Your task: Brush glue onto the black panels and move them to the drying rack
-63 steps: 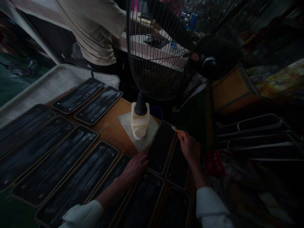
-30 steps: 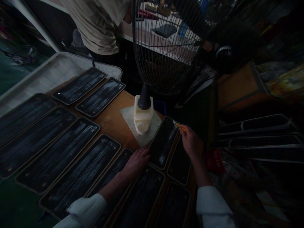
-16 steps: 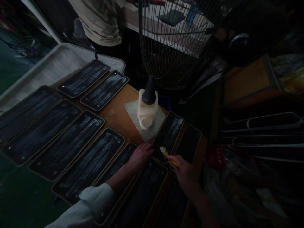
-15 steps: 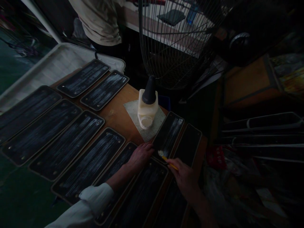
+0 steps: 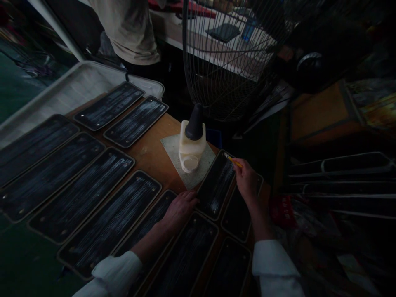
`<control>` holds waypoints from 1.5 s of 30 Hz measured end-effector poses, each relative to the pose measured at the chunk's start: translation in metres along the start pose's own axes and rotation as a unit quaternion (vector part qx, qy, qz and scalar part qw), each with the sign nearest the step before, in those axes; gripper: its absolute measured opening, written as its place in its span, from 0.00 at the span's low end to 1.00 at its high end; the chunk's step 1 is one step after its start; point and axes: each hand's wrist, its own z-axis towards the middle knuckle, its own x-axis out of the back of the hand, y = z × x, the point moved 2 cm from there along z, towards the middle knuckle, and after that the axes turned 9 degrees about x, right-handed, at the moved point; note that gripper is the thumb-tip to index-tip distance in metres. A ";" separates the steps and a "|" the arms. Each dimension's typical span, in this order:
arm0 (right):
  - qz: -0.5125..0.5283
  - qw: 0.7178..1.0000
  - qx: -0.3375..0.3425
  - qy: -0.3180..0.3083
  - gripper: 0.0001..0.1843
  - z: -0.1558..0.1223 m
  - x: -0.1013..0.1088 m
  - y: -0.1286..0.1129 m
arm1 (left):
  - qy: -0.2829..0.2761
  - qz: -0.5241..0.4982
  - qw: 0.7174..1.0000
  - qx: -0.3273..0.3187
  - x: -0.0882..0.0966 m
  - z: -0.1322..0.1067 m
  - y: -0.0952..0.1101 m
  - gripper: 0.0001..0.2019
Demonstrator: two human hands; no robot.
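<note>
My right hand [image 5: 246,177] grips a small brush with a yellow handle [image 5: 236,162]. The brush's tip touches the far end of a dark, rounded rectangular panel [image 5: 218,181] streaked with whitish, wet-looking strokes. Along that panel's near left edge lies my left hand [image 5: 182,207], fingers stretched out, holding nothing I can see. A cream bottle with a black cone-shaped top [image 5: 192,146] stands beyond the hands on a grey square sheet [image 5: 170,147]. Another dark panel [image 5: 236,216] lies under my right forearm, partly hidden.
Several streaked dark panels [image 5: 113,218] cover the brown board [image 5: 145,154] to the left. A wire fan guard [image 5: 222,74] rises behind the bottle. A pale tray [image 5: 55,93] lies at the far left, near a person in a beige top [image 5: 130,33]. Boxes and bags crowd the right.
My right hand has moved the brush away from me, from the panel's near end to its far end. My left hand has stayed almost in place.
</note>
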 end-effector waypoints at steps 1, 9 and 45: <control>-0.007 1.000 0.004 -0.006 0.15 0.001 -0.004 -0.001 | 0.000 0.000 1.000 0.003 0.000 0.000 0.000 0.11; 0.009 0.987 0.036 -0.156 0.13 -0.087 -0.002 -0.069 | 0.001 -0.002 1.000 0.008 0.000 0.001 0.000 0.09; -0.115 0.992 -0.055 -0.023 0.16 -0.103 0.099 0.073 | -0.030 0.024 0.980 -0.194 -0.058 0.007 0.097 0.13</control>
